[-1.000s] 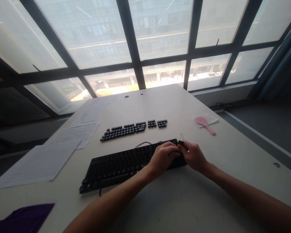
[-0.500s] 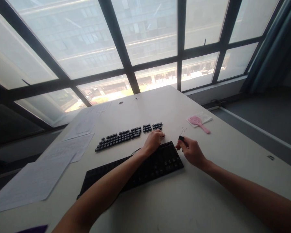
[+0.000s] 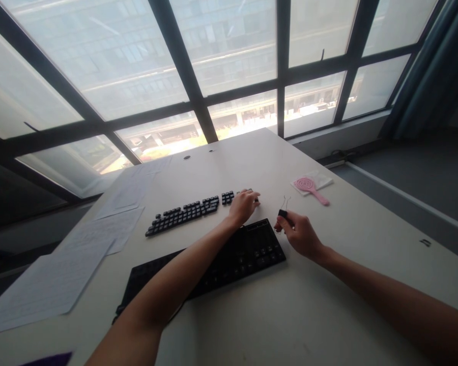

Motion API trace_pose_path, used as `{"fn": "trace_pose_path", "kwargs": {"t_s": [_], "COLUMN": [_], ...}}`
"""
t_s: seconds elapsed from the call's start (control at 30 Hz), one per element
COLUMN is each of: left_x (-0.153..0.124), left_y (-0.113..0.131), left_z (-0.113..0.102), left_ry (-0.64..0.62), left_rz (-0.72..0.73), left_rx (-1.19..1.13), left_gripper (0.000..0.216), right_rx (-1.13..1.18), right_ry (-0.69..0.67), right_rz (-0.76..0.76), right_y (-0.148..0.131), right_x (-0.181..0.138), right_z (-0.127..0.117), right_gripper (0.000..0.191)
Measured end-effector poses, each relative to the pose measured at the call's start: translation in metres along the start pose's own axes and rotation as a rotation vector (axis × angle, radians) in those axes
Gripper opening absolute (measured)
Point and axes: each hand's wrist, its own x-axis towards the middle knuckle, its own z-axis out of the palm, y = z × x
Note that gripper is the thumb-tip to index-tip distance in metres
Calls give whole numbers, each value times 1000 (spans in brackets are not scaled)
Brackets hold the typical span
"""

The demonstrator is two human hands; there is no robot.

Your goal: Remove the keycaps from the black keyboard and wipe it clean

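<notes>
A black keyboard [image 3: 229, 259] lies on the white table [image 3: 290, 315], most of its key sockets bare. Beyond it, loose black keycaps [image 3: 183, 212] lie set out in rows. My left hand [image 3: 243, 205] reaches over the keyboard's far edge and rests, fingers curled, on the right end of those keycaps; whether it holds one is hidden. My right hand [image 3: 299, 233] hovers just right of the keyboard's top right corner, pinching a black binder clip [image 3: 283, 211] with its wire handles pointing up.
A pink round hairbrush [image 3: 309, 188] lies on a white cloth at the right. Several paper sheets [image 3: 53, 279] cover the table's left side. A purple cloth corner [image 3: 49, 359] shows at the bottom left. Large windows stand behind the table.
My left hand left the keyboard's right end and moved forward to the loose keycaps. My right hand drew the binder clip off the keyboard to its right side.
</notes>
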Motion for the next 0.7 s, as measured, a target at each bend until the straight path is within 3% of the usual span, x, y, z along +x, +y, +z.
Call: {"fn": "trace_pose_path", "kwargs": {"t_s": [0.7], "left_x": [17], "left_y": [-14], "left_z": [-6], "left_ry": [42], "left_rz": [-26], "left_rx": [46], "left_gripper": [28], "right_rx": [9], "right_ry": [-28], "right_rz": [4], "right_y": [0], "right_x": [0], "right_z": [-2], "right_gripper": [29]}}
